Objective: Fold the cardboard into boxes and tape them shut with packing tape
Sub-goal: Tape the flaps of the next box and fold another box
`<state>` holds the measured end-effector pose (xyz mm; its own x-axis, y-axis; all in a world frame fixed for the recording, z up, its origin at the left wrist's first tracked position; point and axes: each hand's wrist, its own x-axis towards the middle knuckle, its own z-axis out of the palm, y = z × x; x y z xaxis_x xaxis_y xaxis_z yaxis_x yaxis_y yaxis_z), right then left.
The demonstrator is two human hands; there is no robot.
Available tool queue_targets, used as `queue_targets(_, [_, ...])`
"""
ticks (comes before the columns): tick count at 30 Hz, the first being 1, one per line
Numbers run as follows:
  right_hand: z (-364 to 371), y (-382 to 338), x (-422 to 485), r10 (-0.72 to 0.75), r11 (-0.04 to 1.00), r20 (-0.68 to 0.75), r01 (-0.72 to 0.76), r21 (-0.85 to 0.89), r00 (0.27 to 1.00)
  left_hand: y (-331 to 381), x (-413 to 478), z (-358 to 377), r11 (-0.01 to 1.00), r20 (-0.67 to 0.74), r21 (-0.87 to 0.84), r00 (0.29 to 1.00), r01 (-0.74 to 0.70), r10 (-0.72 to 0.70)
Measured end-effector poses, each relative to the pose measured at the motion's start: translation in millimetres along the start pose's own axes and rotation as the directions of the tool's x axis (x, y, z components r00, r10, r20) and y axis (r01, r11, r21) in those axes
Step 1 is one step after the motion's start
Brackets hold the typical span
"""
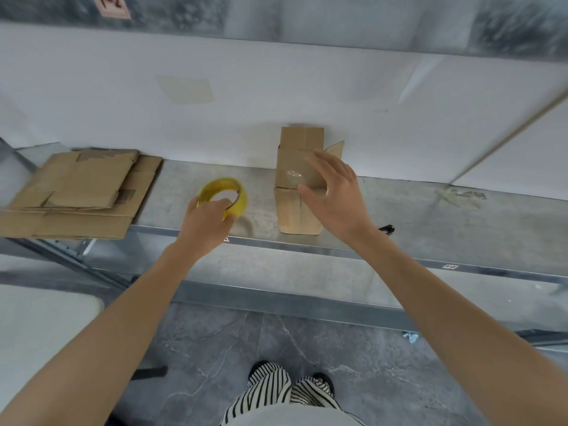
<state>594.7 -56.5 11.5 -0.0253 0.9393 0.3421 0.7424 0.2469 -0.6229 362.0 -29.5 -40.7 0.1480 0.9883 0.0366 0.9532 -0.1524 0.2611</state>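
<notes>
the left hand (206, 224) is gripping the yellow tape roll (222, 182), fingers curled; the right hand (333, 196) is hovering, fingers spread, over the cardboard box (299, 142).

A small brown box (298, 207) stood upright, a yellow tape roll (222, 195) just left of it, flat cardboard (76, 192) stacked farther left.

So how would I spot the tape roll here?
Look along the grey metal shelf against the white wall. Between the stack of flattened cardboard and the small folded box, the left hand grips the tape roll, the only yellow ring there.
</notes>
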Motion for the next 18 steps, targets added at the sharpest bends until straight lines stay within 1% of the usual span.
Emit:
queue_targets(2, [-0.8,-11.3,3.0,-0.071,0.996,-0.032,0.072,0.046,0.997,10.2,-2.1,-24.1,0.996,-0.103,-0.036,0.992,-0.084,0.080])
queue_targets(4, [-2.2,-23.9,8.5,-0.096,0.989,-0.008,0.096,0.109,0.995,18.9,-3.7,-45.1,0.983,-0.183,-0.049,0.969,-0.176,0.165])
queue_targets(7, [-3.7,-39.1,16.1,-0.037,0.978,0.113,0.013,0.209,0.993,27.8,-3.4,-61.6,0.956,-0.240,-0.069,0.935,-0.285,0.261])
queue_targets(9, [-2.6,-44.5,18.8,-0.026,0.961,0.145,-0.015,0.277,0.989,34.0,-4.7,-66.9,0.935,-0.263,-0.073,0.911,-0.346,0.316])
queue_targets(11, [-0.5,-47.3,19.6,-0.019,0.942,0.125,-0.025,0.336,0.992,40.2,-7.1,-70.4,0.926,-0.272,-0.054,0.898,-0.373,0.346])
queue_targets(14, [-0.8,-46.9,19.8,0.041,0.924,0.091,-0.072,0.375,0.995,47.5,-12.0,-73.9,0.926,-0.279,-0.034,0.893,-0.376,0.352])
queue_targets(18, [-6.9,-44.7,17.4,0.045,0.900,0.088,-0.079,0.429,0.995,53.7,-17.6,-77.6,0.924,-0.293,-0.068,0.893,-0.377,0.343])
